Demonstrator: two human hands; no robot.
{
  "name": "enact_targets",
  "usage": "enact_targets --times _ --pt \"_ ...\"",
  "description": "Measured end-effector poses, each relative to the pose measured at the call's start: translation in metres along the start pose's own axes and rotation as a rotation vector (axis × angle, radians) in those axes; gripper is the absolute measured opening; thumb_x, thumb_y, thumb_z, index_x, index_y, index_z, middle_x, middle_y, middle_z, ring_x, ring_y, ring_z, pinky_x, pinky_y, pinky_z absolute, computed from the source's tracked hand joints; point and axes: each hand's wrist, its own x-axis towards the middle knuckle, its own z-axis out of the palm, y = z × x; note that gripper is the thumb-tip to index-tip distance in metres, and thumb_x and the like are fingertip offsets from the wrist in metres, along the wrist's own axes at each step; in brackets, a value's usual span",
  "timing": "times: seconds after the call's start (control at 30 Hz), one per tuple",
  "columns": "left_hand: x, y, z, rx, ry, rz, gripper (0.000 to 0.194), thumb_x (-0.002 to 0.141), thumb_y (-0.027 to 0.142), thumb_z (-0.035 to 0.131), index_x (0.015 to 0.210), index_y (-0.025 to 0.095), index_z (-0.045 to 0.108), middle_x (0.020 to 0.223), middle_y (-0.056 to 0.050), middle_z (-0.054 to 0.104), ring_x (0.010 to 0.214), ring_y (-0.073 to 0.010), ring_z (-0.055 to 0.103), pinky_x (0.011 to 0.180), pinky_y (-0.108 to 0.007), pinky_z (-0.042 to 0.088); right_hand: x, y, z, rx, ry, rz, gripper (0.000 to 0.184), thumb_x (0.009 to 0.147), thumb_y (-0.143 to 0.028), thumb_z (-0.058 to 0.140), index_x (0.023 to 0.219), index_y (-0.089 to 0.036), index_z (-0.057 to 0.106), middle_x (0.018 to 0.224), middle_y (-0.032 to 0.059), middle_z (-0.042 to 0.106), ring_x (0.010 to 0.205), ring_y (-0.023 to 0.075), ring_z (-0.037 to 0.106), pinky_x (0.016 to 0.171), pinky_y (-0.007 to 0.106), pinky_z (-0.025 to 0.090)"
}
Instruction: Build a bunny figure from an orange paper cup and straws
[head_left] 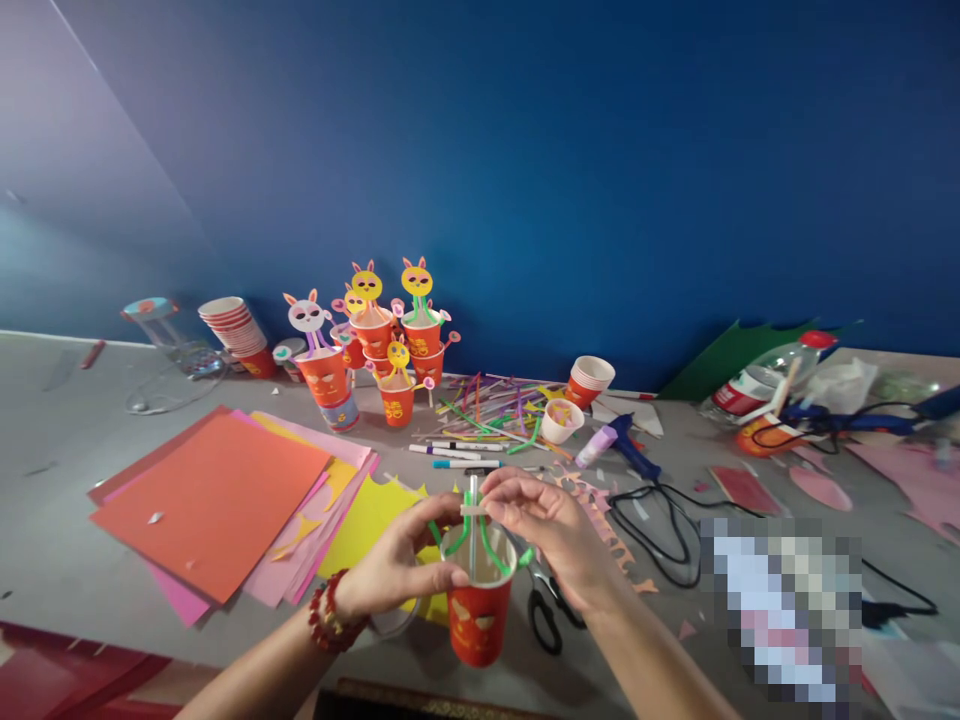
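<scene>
A red paper cup [480, 622] with gold print is held upright in front of me. My left hand [409, 555] grips its rim, the thumb at the front and the fingers behind. Bent green drinking straws [495, 555] arch out of the cup, and a clear straw [474, 540] stands up in the middle. At the top of the straws my right hand [544, 520] pinches a small pale strip [473, 511] lying across them. Whether the strip sticks to the straws I cannot tell. Scissors [545, 618] with black handles lie just right of the cup, partly behind my right hand.
Coloured paper sheets [217, 500] lie at left. Rabbit-faced cup figures [397, 385] stand at the back, beside scattered straws [499, 405]. To the right are a glue stick [596, 446], a blue glue gun [632, 450] with its looping black cord, and a bottle [776, 370].
</scene>
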Motion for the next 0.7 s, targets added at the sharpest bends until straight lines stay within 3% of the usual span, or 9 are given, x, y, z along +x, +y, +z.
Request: enact_targets --times 0.23,0.53,0.7 --pt "0.0002 0.0019 -0.0006 0.038 -0.005 0.001 0.056 0.074 0.04 0.086 0.125 0.028 0.067 0.124 -0.008 0.064 0.115 -0.0272 0.058 0.103 -0.039 0.047 -0.0007 0.0033 0.0002 -0.052 0.036 -0.044 0.019 0.073 -0.039 0.085 0.074 -0.021 0.076 0.096 0.0048 0.069 0.092 0.0216 0.064 0.084 0.031 0.053" --pt "-0.0036 -0.0024 0.0009 0.06 0.001 0.052 0.059 0.074 0.037 0.087 0.128 0.031 0.064 0.127 -0.007 0.062 0.115 -0.0251 0.059 0.103 -0.036 0.047 -0.005 0.0058 0.0004 -0.336 0.061 -0.282 0.012 0.082 -0.029 0.077 0.076 -0.022 0.07 0.086 0.0026 0.068 0.086 0.0205 0.064 0.082 0.031 0.049" --pt "-0.0036 -0.0001 0.002 0.176 -0.009 0.097 0.059 0.077 0.041 0.084 0.131 0.029 0.062 0.125 -0.009 0.062 0.114 -0.0265 0.058 0.1 -0.035 0.048 -0.0066 -0.0014 0.0049 -0.417 0.068 -0.206 0.014 0.082 -0.031 0.075 0.075 -0.021 0.068 0.075 0.001 0.068 0.077 0.0195 0.063 0.074 0.03 0.047"
